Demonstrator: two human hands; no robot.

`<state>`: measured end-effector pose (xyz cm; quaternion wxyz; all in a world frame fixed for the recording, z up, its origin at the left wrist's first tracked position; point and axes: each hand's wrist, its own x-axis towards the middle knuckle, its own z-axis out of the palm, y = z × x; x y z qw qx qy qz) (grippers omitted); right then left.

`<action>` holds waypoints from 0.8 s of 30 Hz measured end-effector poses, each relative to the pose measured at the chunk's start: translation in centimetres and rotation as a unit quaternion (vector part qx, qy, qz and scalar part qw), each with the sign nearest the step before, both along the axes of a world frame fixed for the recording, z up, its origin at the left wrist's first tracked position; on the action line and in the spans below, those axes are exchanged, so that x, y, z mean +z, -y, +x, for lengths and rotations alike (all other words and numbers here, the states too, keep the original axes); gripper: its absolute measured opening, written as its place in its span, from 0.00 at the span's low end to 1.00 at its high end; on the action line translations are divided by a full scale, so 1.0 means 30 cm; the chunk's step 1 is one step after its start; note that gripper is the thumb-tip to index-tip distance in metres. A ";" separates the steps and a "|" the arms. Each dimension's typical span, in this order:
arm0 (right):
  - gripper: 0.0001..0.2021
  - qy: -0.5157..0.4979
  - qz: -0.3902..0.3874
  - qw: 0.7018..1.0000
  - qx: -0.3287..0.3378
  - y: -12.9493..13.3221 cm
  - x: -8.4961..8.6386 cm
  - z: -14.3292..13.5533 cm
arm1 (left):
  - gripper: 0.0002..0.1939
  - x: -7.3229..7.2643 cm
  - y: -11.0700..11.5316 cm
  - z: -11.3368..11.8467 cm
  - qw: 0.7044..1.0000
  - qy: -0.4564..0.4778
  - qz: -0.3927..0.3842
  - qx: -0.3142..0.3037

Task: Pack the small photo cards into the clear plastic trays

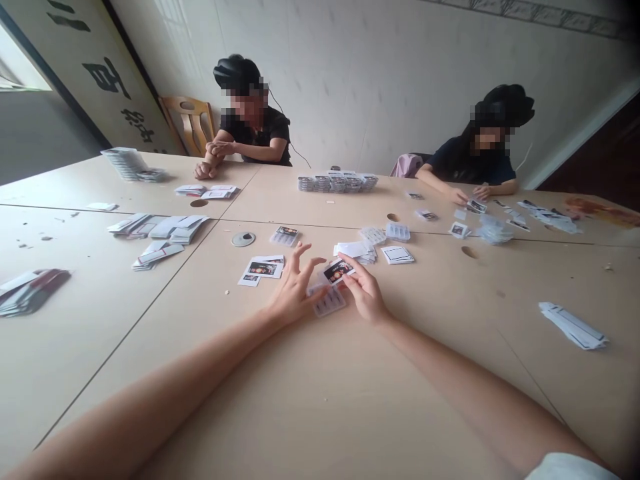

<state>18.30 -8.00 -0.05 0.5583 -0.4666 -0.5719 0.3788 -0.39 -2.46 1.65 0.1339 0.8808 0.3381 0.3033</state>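
Holding card (338, 271) nr box (334, 309) w/ dk pcs (328, 301)

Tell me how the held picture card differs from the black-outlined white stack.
The picture card bears a dark image; the white stack has a pale centre. The right hand holds the picture card, while the white stack lies on the table. Both have white edges.

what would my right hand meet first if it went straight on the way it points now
Probably your left hand, just beyond the printed card held in your right hand, though their relative heights are unclear from this view.
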 end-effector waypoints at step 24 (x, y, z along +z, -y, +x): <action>0.12 -0.148 -0.104 0.982 0.057 -0.029 -0.006 0.017 | 0.16 0.002 0.025 0.009 0.998 -0.005 0.064 -0.007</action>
